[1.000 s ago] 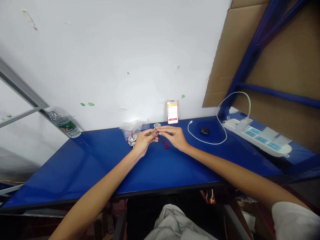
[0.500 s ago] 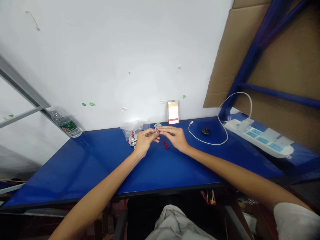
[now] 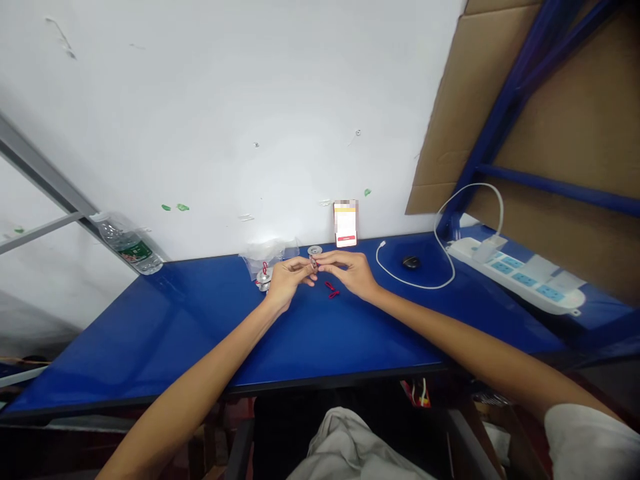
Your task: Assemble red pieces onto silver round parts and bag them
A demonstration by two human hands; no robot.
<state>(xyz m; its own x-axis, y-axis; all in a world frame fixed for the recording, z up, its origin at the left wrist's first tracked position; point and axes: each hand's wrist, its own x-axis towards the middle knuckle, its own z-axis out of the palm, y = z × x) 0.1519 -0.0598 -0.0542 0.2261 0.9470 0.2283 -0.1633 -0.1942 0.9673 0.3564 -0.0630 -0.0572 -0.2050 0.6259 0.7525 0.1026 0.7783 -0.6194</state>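
My left hand [image 3: 286,279] and my right hand [image 3: 350,272] meet over the far middle of the blue table [image 3: 200,333]. Together their fingertips pinch a small silver part [image 3: 313,264], too small to name. Two small red pieces [image 3: 331,290] lie on the table just below my right hand. A silver disc [image 3: 315,250] sits behind the hands. Silver round parts with a red bit [image 3: 263,276] lie left of my left hand, in front of a clear plastic bag [image 3: 265,252].
A water bottle [image 3: 127,245] leans at the back left. A small card [image 3: 345,223] stands against the white wall. To the right lie a white cable [image 3: 415,280], a dark round object [image 3: 411,263] and a white power strip [image 3: 520,277] under cardboard and blue shelving.
Both hands stay pinched together at the same spot, shifting only slightly. The view has wobbled a little.
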